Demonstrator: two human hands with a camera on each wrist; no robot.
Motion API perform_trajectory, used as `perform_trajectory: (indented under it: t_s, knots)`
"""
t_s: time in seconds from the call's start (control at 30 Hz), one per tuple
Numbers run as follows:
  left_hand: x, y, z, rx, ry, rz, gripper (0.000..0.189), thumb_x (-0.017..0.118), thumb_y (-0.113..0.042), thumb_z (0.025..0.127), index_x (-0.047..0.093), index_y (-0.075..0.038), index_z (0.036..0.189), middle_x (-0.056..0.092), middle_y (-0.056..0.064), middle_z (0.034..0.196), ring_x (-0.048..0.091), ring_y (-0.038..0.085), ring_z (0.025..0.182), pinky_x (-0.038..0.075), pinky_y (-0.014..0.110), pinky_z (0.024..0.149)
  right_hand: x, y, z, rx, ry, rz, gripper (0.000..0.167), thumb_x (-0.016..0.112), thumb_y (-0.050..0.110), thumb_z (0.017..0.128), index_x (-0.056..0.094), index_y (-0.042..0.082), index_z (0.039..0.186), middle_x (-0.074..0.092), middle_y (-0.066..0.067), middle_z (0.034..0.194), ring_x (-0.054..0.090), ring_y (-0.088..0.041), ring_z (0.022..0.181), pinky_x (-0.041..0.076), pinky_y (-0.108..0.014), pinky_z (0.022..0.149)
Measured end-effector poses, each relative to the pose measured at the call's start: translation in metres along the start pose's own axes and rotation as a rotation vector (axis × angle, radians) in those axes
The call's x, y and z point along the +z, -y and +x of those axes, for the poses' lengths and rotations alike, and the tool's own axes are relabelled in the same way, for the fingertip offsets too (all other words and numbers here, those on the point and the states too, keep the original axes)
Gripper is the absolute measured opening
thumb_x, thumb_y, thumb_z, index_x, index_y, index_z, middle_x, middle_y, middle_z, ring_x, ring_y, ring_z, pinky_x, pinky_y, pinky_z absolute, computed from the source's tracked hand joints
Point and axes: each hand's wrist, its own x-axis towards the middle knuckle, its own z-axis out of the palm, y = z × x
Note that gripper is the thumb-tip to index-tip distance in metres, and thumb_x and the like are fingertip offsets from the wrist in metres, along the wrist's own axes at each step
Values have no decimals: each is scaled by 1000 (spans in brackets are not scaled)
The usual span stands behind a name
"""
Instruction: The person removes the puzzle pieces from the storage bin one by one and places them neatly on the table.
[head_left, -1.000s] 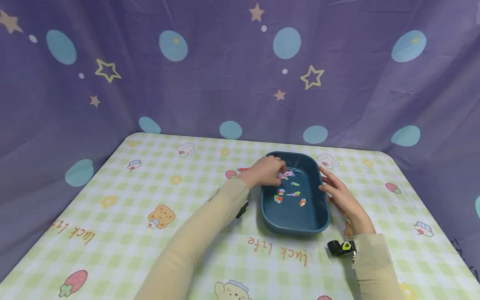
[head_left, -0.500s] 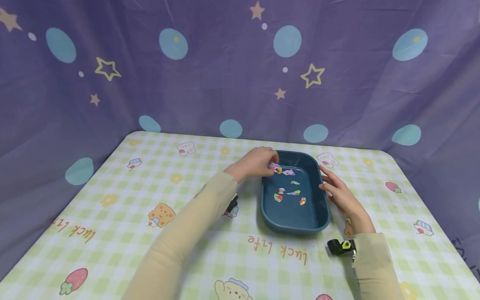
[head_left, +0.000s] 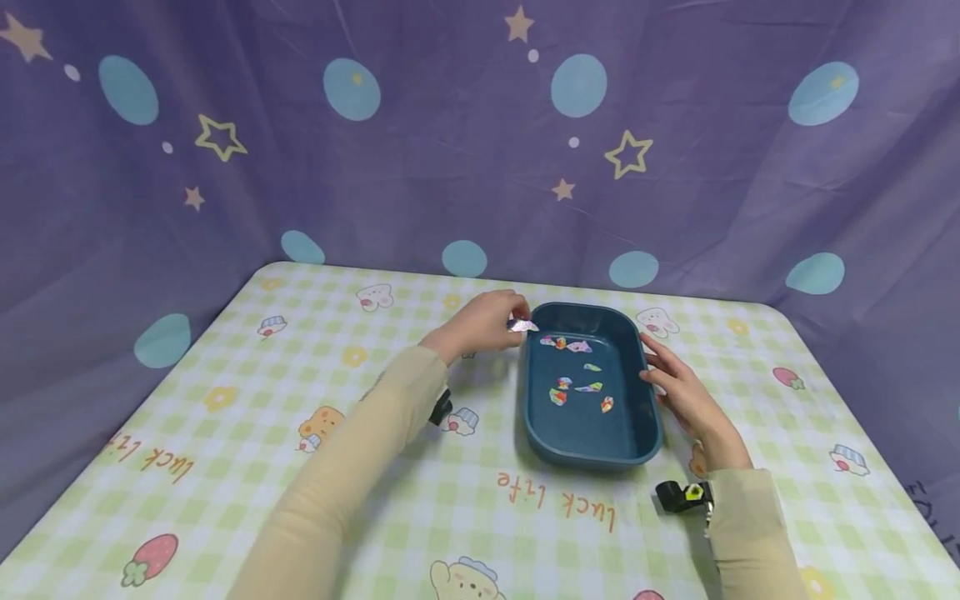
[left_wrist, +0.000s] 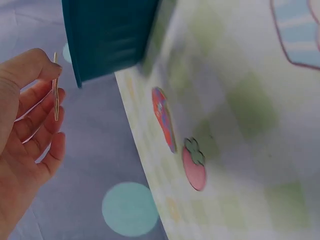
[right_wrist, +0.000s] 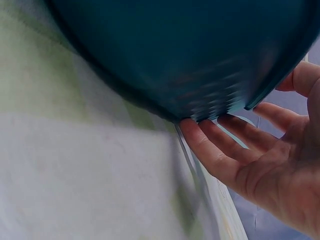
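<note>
Beside the tray point(head_left: 592, 461), the left hand point(head_left: 483, 323) pinches 1 seemingly silvery piece point(head_left: 522, 326); the right hand point(head_left: 688, 402) touches the tray, fingers extended.

Pale-yel. long sleeves point(head_left: 322, 492), blk wrist cams point(head_left: 442, 407), R one w/ bright yel.-grn patch point(head_left: 693, 492).

Orange-red lettering on the green-and-white checked tablecloth with cartoon prints point(head_left: 247, 492) reads "luck life". It appears upside down at the front middle, where both words point(head_left: 555, 500) are complete. The same phrase point(head_left: 150, 457) is printed farther left, also upside down; there "luck" is clear, while "life" breaks off at the cloth's left edge. Dark characters point(head_left: 930, 515) along the far right edge are too small and skewed to read.
</note>
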Motion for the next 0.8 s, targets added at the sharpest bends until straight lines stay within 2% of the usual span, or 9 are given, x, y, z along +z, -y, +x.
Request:
perform_trajectory:
  t_s: [0.13,0.27,0.4,0.6,0.8]
  knots:
    - [-2,8,-6,-34,-9,-34,27,68,-21,74,61,-14,99,58,-2,92,50,13,79,42,29,74,-1,1,-1,-10,2,3,64,45,15,92,12,24,147,19,-21,148,26,-39,130,26,-58,97]
    - [-3,17,-10,-61,-17,-61,33,74,-25,72,61,-12,99,58,-2,92,51,15,79,43,29,75,-2,1,-2,-20,7,-7,64,45,16,92,12,24,147,19,-21,147,29,-36,126,36,-43,88]
    - [-1,26,-14,-64,-27,-49,33,74,-26,72,61,-12,99,57,0,93,51,16,81,43,30,78,-2,1,-2,-19,9,-9,64,46,17,92,12,24,147,19,-20,147,30,-33,124,36,-32,79]
    - [4,39,-19,-85,-31,-26,28,70,-19,73,62,-10,99,56,2,95,52,17,83,43,30,81,-2,1,-1,-16,11,-2,65,46,17,92,12,25,147,19,-20,148,29,-34,127,34,-36,84]
    - [11,52,-22,-134,-9,-65,29,67,-16,72,62,-9,100,55,3,96,52,17,85,43,30,82,-2,0,0,-7,9,15,65,46,16,92,12,25,147,18,-21,148,27,-37,129,32,-48,91]
